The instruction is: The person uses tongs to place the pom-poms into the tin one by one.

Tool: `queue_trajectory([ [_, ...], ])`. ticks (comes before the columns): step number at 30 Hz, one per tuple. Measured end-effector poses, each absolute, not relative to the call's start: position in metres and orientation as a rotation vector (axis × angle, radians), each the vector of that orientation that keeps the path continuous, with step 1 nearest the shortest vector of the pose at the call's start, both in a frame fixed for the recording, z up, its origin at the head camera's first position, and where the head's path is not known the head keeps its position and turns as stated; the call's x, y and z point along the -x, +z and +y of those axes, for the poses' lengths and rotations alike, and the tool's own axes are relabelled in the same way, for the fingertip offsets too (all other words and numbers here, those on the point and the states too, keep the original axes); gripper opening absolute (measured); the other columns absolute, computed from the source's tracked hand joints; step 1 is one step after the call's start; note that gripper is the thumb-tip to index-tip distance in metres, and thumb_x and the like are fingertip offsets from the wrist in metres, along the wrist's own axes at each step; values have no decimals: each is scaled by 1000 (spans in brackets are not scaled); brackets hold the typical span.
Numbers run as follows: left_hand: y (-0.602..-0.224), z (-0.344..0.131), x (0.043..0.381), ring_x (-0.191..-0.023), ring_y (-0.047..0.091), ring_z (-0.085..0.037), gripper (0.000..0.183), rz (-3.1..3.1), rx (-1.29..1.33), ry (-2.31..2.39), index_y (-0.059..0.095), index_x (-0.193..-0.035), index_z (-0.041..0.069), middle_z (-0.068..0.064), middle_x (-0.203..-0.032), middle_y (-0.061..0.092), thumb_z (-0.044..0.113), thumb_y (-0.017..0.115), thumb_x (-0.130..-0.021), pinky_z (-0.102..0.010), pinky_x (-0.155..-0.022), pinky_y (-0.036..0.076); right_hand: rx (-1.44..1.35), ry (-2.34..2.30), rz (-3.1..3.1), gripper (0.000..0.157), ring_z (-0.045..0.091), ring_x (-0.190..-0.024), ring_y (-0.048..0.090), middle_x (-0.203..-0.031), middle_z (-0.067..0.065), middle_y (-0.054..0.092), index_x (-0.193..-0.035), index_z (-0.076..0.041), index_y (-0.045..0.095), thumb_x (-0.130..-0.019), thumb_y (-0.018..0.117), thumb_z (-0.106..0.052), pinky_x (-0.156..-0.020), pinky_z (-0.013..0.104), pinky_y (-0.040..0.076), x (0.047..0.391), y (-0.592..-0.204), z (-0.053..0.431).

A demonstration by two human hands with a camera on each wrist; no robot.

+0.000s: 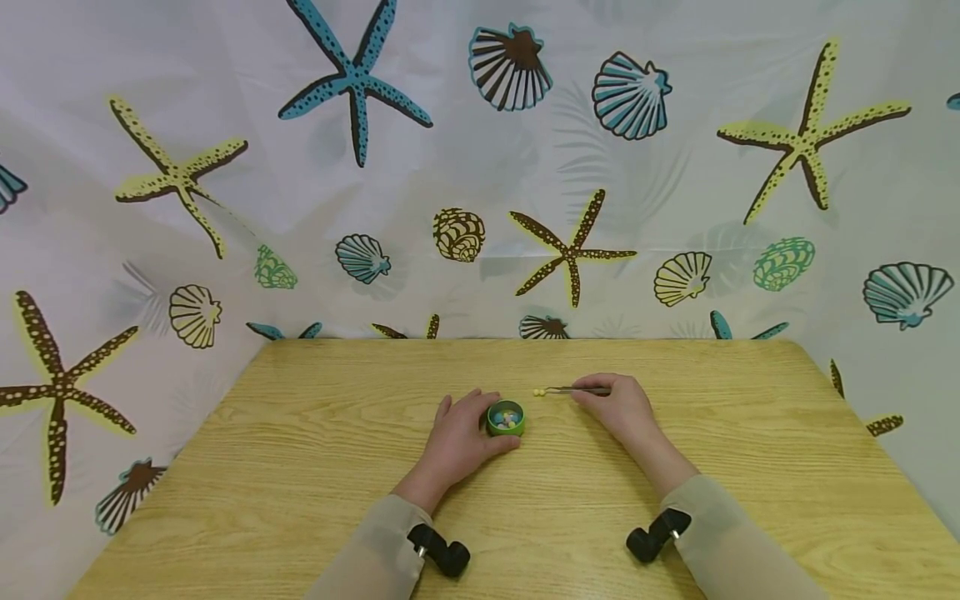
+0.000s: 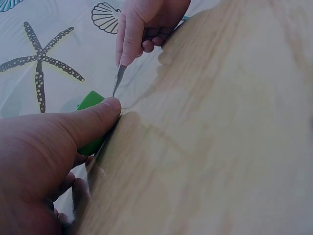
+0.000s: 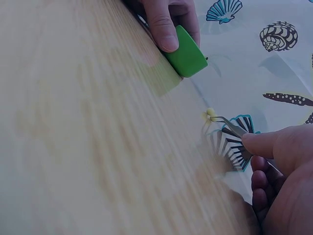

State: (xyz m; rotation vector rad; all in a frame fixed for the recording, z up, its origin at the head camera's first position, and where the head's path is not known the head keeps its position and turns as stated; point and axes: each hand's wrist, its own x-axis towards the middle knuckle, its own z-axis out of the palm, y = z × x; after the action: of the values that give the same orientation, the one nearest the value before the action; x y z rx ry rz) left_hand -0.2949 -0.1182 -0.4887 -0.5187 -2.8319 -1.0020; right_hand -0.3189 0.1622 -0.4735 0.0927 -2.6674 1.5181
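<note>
A small green cup [image 1: 507, 432] stands on the table with several pale, blue, pink and yellow beads [image 1: 507, 417] inside. My left hand [image 1: 459, 437] holds it from the left, thumb at the near side and fingers behind. In the right wrist view the cup's green wall [image 3: 190, 58] shows beside the left thumb. My right hand [image 1: 624, 408] pinches metal tweezers [image 1: 588, 389], tips pointing left. At those tips is a small cluster of yellow beads [image 1: 539, 392], just right of the cup. The right wrist view shows the bent tips against the yellow beads [image 3: 210, 113].
The wood-grain table [image 1: 300, 467] extends to both sides of the hands. Behind it hangs a white cloth [image 1: 480, 167] printed with starfish and shells, meeting the table's far edge. A black mount [image 1: 438, 550] sits on each sleeve.
</note>
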Motion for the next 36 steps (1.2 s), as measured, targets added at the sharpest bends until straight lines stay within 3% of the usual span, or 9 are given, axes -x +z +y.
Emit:
queue_trajectory([
  [24, -488, -117, 294, -156, 45, -40, 73, -2826, 514, -1014, 66, -150, 4, -16, -154, 64, 37, 94, -92, -66, -133, 9, -26, 1564, -2643, 20, 34, -123, 70, -126, 12, 79, -119, -11, 86, -105, 79, -22, -106, 52, 55, 317, -471, 162],
  [36, -487, -118, 293, -155, 46, -41, 74, -2827, 521, -1002, 66, -151, 4, -17, -154, 64, 37, 94, -92, -67, -133, 10, 18, 1679, -2584, 24, 29, -117, 73, -125, 11, 79, -124, -10, 84, -105, 80, -24, -98, 43, 59, 314, -463, 160],
])
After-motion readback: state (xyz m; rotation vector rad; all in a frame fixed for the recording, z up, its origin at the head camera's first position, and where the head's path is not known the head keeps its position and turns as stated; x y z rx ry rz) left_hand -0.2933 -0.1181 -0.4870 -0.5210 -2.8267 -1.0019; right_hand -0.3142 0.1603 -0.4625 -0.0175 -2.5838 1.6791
